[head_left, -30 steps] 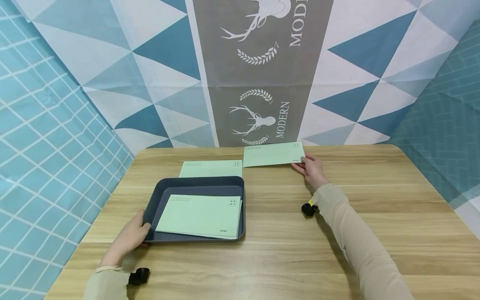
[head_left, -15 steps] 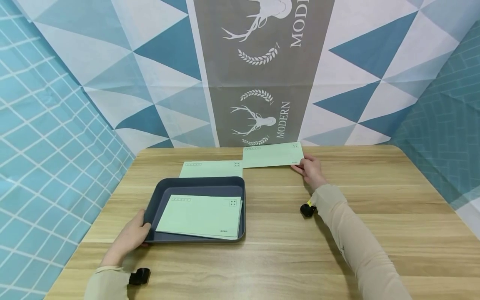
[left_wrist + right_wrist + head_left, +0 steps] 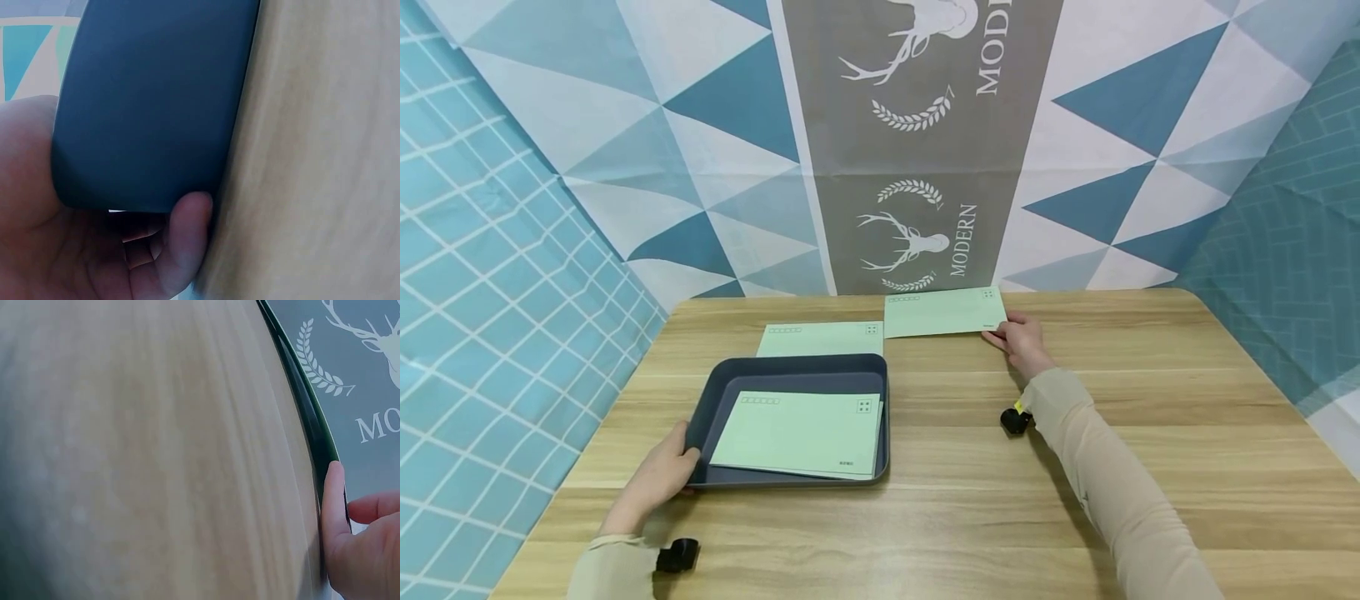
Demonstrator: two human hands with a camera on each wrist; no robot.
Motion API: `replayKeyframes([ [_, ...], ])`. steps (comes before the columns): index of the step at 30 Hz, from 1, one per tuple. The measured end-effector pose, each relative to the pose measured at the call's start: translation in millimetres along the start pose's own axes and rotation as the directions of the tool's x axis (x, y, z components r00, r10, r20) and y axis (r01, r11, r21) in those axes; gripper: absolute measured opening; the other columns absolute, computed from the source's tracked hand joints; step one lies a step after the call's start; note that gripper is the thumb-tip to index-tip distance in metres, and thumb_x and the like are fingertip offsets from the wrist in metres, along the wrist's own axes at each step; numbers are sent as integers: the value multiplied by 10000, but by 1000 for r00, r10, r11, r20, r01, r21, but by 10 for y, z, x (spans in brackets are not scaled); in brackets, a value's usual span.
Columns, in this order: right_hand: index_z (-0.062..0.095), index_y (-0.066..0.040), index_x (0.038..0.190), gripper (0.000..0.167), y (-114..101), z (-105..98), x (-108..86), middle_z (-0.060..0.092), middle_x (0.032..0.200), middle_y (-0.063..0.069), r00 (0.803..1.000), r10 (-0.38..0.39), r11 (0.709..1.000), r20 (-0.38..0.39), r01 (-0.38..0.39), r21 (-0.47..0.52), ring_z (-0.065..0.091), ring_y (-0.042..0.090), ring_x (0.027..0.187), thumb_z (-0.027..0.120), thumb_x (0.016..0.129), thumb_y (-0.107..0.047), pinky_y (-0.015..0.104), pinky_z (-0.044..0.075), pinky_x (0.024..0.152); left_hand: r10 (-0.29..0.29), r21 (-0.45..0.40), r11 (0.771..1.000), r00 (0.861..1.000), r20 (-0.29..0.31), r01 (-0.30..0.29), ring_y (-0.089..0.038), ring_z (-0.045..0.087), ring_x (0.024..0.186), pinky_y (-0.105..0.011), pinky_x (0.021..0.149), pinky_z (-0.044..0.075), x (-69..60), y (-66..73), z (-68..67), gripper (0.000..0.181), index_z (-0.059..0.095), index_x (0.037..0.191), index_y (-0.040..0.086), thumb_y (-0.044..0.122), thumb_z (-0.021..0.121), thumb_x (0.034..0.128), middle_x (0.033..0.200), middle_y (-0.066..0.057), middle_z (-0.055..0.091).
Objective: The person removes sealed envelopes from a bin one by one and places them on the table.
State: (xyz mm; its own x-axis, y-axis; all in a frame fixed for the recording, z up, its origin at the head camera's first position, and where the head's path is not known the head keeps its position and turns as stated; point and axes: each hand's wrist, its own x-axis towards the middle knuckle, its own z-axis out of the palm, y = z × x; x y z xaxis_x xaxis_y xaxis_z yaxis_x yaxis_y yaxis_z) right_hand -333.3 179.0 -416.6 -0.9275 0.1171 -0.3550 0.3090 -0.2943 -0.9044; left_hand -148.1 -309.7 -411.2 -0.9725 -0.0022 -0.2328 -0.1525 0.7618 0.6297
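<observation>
Editor: What fills the foreground?

Photographer: A person's two beige sleeves [image 3: 613, 571] reach over a wood-grain table [image 3: 947, 525], a small black device [image 3: 677, 556] at the left cuff.

Editor: And the hands?

Photographer: Well apart. The left hand [image 3: 657, 477] grips the near left corner of a dark tray [image 3: 808, 381] on the table.

Editor: Its contents?

Photographer: Pale green envelopes [image 3: 793, 432], stacked slightly askew, the top one printed with a row of small boxes.

Editor: Farther back?

Photographer: A loose envelope [image 3: 822, 339] lies behind the tray, partly hidden by its far rim. Right of that, the right hand [image 3: 1024, 342] pinches the right end of a matching held envelope [image 3: 943, 311] at the table's far edge. Whether it touches the wood, I cannot tell.

Editor: Behind it all?

Photographer: A backdrop [image 3: 722, 100] of blue and white triangles, its grey panel [image 3: 850, 108] bearing deer heads and the word "MODERN."
</observation>
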Motion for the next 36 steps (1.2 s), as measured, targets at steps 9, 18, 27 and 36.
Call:
replayKeyframes([
  [9,181,-29,1428,644,29,32,-9,208,1443,148,993,13,1000,-118,-13,2,505,283,1102,350,839,167,245,493,845,0,-2,1000,1000,-13,0,-381,524,921,-302,522,513,-3,-20,12,411,226,1272,-129,49,301,909,1186,-404,381],
  [18,331,-12,1342,557,104,10,70,427,1186,200,981,-30,997,-191,15,-79,608,112,622,428,818,150,233,533,736,6,-1,1000,1000,-21,-6,-389,525,922,-299,516,515,-7,-57,29,408,245,1257,-121,55,296,893,1179,-400,387],
  [27,383,3,1326,531,114,20,31,457,1013,124,980,-40,996,-194,23,-91,582,82,567,407,815,145,219,538,703,5,-2,1000,1000,-22,-5,-378,530,906,-305,512,513,-11,-52,25,383,255,1244,-121,52,300,905,1157,-391,404],
  [36,390,-21,1322,525,61,43,35,457,977,103,970,-8,999,-241,-4,-50,614,111,627,420,817,122,235,526,764,14,-4,1000,999,-36,-14,-354,534,890,-299,514,507,5,-26,9,382,279,1231,-106,63,304,890,1144,-367,429],
])
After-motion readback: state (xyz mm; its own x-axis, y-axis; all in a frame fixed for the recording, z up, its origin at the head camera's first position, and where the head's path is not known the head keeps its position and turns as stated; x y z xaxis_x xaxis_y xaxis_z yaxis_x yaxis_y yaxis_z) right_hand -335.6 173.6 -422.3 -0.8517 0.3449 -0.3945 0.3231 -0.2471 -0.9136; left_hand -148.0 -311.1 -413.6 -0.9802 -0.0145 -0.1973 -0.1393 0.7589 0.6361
